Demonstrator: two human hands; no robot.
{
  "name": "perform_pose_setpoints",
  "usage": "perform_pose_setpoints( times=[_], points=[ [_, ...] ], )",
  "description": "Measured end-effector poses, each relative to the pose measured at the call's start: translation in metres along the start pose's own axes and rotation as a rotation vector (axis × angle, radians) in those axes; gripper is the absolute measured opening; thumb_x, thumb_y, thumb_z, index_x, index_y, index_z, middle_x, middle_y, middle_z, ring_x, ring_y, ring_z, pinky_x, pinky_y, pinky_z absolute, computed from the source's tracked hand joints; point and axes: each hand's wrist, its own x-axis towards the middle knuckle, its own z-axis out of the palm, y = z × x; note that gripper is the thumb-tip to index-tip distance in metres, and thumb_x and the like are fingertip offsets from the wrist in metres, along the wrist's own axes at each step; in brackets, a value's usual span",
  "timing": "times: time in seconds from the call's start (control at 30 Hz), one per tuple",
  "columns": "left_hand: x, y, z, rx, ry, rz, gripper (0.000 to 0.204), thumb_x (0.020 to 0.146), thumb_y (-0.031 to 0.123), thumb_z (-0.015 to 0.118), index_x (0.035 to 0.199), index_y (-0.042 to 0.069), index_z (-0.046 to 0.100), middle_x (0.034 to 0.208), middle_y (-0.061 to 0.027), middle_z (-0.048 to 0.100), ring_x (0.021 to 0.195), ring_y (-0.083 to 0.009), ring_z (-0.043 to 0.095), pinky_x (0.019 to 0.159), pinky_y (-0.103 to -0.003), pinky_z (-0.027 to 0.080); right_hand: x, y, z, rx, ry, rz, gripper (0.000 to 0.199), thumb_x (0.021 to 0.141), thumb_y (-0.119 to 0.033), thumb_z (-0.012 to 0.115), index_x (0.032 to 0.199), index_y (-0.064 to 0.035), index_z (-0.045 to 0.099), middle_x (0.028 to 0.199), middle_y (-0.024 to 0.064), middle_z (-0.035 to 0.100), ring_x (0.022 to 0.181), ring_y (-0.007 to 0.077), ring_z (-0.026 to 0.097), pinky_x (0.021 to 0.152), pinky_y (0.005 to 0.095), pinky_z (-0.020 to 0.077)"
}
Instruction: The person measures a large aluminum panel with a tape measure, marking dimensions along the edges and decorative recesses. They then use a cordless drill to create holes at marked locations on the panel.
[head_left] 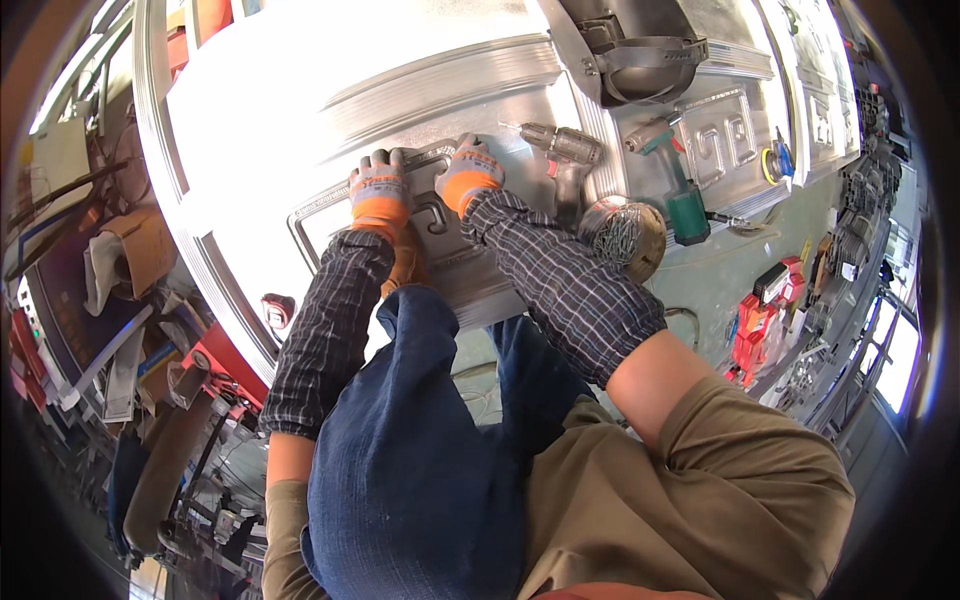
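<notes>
Both my hands wear grey gloves with orange cuffs and are close together on a bare metal panel (480, 285). My left hand (380, 195) has its fingers bent over a grey metal square-scroll trim piece (430, 157). On the same piece, farther right, my right hand (468, 178) closes its fingers at the upper corner. Whether the trim is loose or fixed to the panel, I cannot tell. Just right of my right hand lies a cordless drill (570, 150), its bit pointing left. Part of the trim is hidden under my gloves.
Right of the drill lie a green-and-grey power tool (675, 185), a round tub of small fasteners (628, 235) and a dark welding mask (645, 60). A tape measure (278, 310) rests at the panel's left edge. Red cases (765, 320) and clutter stand on the floor either side.
</notes>
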Motion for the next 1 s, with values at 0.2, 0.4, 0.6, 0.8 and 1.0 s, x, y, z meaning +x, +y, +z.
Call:
perform_pose_setpoints(
  times=[0.2,0.4,0.6,0.8,1.0],
  points=[
    [0.019,-0.005,-0.003,0.073,-0.079,0.053,0.039,0.084,0.02,0.068,0.122,0.01,0.063,0.118,-0.0153,0.065,0.115,-0.0336,0.062,0.094,-0.048,0.048,-0.011,0.001,0.004,0.086,0.067,0.028,0.089,0.083,-0.04,0.074,0.153,-0.0029,0.035,0.151,0.0244,0.046,0.136,0.0349,0.052,0.109,0.0437,0.0466],
    [0.019,-0.006,-0.01,0.057,-0.117,0.051,0.043,0.082,0.019,0.068,0.124,0.012,0.063,0.118,-0.0157,0.065,0.116,-0.034,0.061,0.094,-0.048,0.048,-0.01,-0.003,-0.004,0.108,-0.04,0.052,0.088,0.083,-0.04,0.074,0.153,-0.002,0.036,0.155,0.0248,0.041,0.142,0.0338,0.046,0.113,0.0409,0.0434],
    [0.023,-0.004,-0.016,0.016,-0.116,0.022,0.049,0.078,0.02,0.07,0.126,0.013,0.061,0.123,-0.0163,0.063,0.122,-0.0352,0.058,0.098,-0.049,0.046,-0.007,-0.001,0.007,0.078,0.095,0.056,0.074,0.082,-0.042,0.073,0.14,-0.0041,0.047,0.143,0.0214,0.054,0.129,0.0336,0.057,0.103,0.0424,0.0505],
    [0.025,-0.003,-0.019,-0.096,-0.208,-0.092,0.057,0.073,0.019,0.073,0.127,0.012,0.059,0.132,-0.0171,0.058,0.128,-0.0361,0.053,0.102,-0.051,0.042,0.003,0.015,-0.01,0.361,0.069,-0.049,0.064,0.085,-0.04,0.067,0.136,-0.0038,0.053,0.13,0.0212,0.064,0.118,0.0347,0.064,0.1,0.042,0.0516],
    [0.027,0.0,-0.021,-0.14,-0.209,-0.081,0.058,0.072,0.02,0.074,0.127,0.011,0.058,0.132,-0.0172,0.058,0.128,-0.0358,0.053,0.104,-0.05,0.041,0.06,0.037,-0.02,-0.375,0.039,-0.541,0.043,0.096,-0.034,0.049,0.124,-0.0052,0.065,0.117,0.027,0.068,0.107,0.0414,0.066,0.092,0.0465,0.0536]
  ],
)
